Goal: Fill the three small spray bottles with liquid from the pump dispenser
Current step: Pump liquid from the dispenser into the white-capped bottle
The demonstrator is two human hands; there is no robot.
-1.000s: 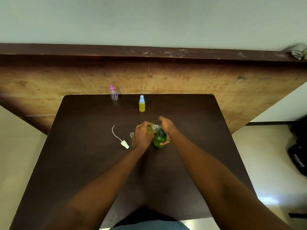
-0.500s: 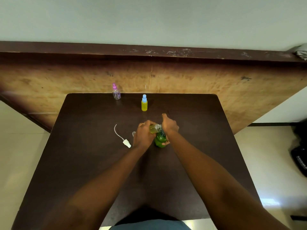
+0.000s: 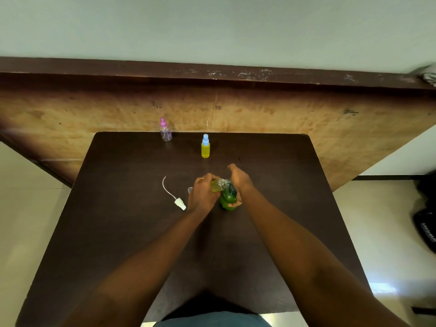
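I see my left hand (image 3: pixel 204 195) wrapped round a tilted small bottle (image 3: pixel 218 185), mouth at the green dispenser (image 3: pixel 227 198) spout, right hand (image 3: pixel 239 181) clasping that dispenser, blue-capped bottle (image 3: pixel 205 147) and pink-capped bottle (image 3: pixel 165 133) beyond it

The dispenser (image 3: pixel 227 199), a dark green bottle, stands upright on the counter (image 3: pixel 118 220) with the right fingers (image 3: pixel 236 204) wrapped round it. The open bottle (image 3: pixel 217 185) is small and clear, partly filled with yellow-green liquid. The left fingers (image 3: pixel 204 183) grip it tilted, its mouth against the dispenser's top. A loose white spray head (image 3: pixel 179 203) with a thin curved tube lies flat just left of the left fingers. Well beyond the fingers stand two capped bottles. The yellow bottle (image 3: pixel 205 149), blue-topped, is straight ahead, and the clear bottle (image 3: pixel 166 134), pink-topped, is farther left at the counter's back edge.
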